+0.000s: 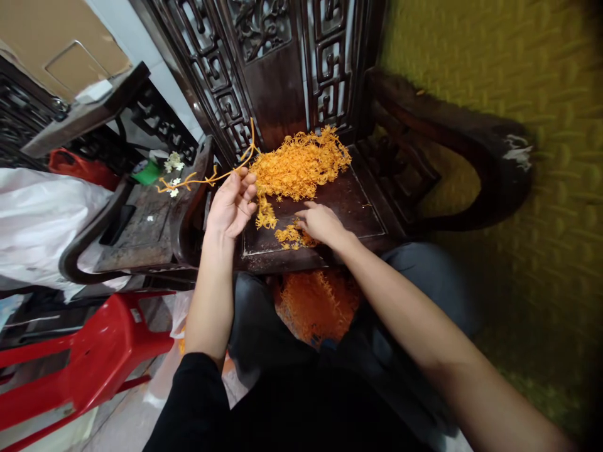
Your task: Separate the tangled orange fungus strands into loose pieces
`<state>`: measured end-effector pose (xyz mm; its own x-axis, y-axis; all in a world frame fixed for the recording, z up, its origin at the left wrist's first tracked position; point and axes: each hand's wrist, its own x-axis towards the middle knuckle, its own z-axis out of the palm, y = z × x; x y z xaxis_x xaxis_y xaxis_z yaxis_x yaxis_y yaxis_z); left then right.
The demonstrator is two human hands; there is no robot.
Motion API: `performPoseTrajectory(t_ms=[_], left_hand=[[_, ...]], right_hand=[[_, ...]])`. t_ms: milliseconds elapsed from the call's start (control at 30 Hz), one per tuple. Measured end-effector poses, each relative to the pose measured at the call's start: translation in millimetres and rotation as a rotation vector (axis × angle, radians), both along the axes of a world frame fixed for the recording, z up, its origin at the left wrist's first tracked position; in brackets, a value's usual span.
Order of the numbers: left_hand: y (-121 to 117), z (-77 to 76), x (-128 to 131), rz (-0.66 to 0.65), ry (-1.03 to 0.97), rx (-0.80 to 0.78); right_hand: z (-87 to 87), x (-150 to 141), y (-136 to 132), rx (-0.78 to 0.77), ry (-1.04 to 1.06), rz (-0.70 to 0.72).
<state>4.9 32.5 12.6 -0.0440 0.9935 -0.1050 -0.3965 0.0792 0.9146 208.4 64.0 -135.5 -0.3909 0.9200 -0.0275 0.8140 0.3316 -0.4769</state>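
Observation:
A heap of orange stringy strands (301, 164) lies on the seat of a dark carved wooden chair (358, 207) in front of me. My left hand (232, 202) is raised over the seat's left edge, fingers pinched on a few long orange strands (207, 179) that trail out to the left. My right hand (320, 223) rests palm down on the seat, fingers curled over a small clump of orange strands (289, 235). More orange strands (318, 301) sit in a bag between my knees, below the seat's front edge.
A second dark wooden chair (141, 220) stands to the left with small white flowers (173, 163) and a green object on it. A red plastic stool (89, 364) is at lower left, white plastic bag (42, 220) behind it. Green woven floor (518, 94) lies to the right.

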Motion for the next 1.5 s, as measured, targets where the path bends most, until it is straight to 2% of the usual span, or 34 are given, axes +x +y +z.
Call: performPoseTrajectory(t_ms=[67, 133, 200, 267, 300, 367, 533, 633, 767, 933, 1000, 1067, 1133, 1233, 1267, 1300, 1333, 1367, 1433, 1467, 1500], left_hand=[[-4.8, 7.8, -0.8, 0.023, -0.048, -0.035], [-9.1, 13.8, 0.6, 0.018, -0.069, -0.055], [-11.9, 16.7, 3.6, 0.004, -0.079, -0.063], [-12.2, 16.0, 7.8, -0.009, -0.077, -0.067], [-11.6, 14.3, 10.1, -0.013, -0.066, -0.06], [-9.3, 8.4, 14.4, -0.004, -0.007, -0.008], [-5.3, -10.2, 15.9, 0.061, 0.383, 0.245], [-7.7, -13.8, 9.7, -0.02, 0.623, 0.359], [-15.7, -5.6, 1.4, -0.177, 0.772, 0.374], [-26.9, 6.5, 0.1, -0.314, 0.904, 0.321], [-29.7, 6.5, 1.3, -0.299, 0.859, 0.259], [-31.1, 4.1, 2.6, -0.282, 0.745, 0.189], [-30.9, 0.8, 3.8, -0.263, 0.612, 0.134], [-28.1, -3.7, 6.8, -0.166, 0.477, 0.106], [-26.7, -4.8, 8.2, -0.136, 0.443, 0.106], [-25.2, -5.7, 9.8, -0.111, 0.414, 0.106], [-23.7, -6.2, 11.5, -0.081, 0.388, 0.106], [-22.3, -6.4, 13.3, -0.047, 0.366, 0.105], [-20.0, -6.3, 16.6, 0.027, 0.332, 0.088], [-19.2, -6.0, 18.2, 0.056, 0.315, 0.074], [-18.7, -5.6, 19.5, 0.073, 0.298, 0.059]], right_hand=[[12.5, 2.3, 1.7, 0.021, 0.144, -0.026], [28.9, -0.1, -2.2, -0.008, 0.477, -0.058], [46.8, -6.0, -11.7, -0.189, 0.911, -0.01], [62.7, -13.1, -24.3, -0.463, 1.238, 0.123], [68.9, -16.2, -30.4, -0.574, 1.343, 0.181], [77.2, -21.2, -40.0, -0.687, 1.47, 0.217], [84.2, -23.8, -44.7, -0.857, 1.556, 0.12], [86.4, -19.7, -43.3, -0.925, 1.563, 0.159], [86.4, -13.3, -42.9, -0.898, 1.488, 0.231], [88.8, 5.7, -33.6, -0.892, 1.247, 0.097], [93.5, 20.1, -26.0, -0.858, 1.135, 0.069], [98.9, 34.3, -18.1, -0.699, 1.072, 0.047], [102.8, 43.4, -13.3, -0.347, 1.085, -0.036], [102.5, 44.2, -19.4, 0.347, 1.118, -0.376], [100.7, 41.6, -25.5, 0.527, 1.107, -0.474], [98.3, 38.2, -33.0, 0.638, 1.08, -0.496], [95.5, 33.9, -41.3, 0.676, 1.038, -0.429], [92.4, 29.0, -49.6, 0.643, 0.973, -0.283], [86.2, 17.2, -63.6, 0.438, 0.784, 0.06], [83.1, 10.7, -68.2, 0.324, 0.699, 0.154], [79.8, 4.1, -70.9, 0.228, 0.636, 0.178]])
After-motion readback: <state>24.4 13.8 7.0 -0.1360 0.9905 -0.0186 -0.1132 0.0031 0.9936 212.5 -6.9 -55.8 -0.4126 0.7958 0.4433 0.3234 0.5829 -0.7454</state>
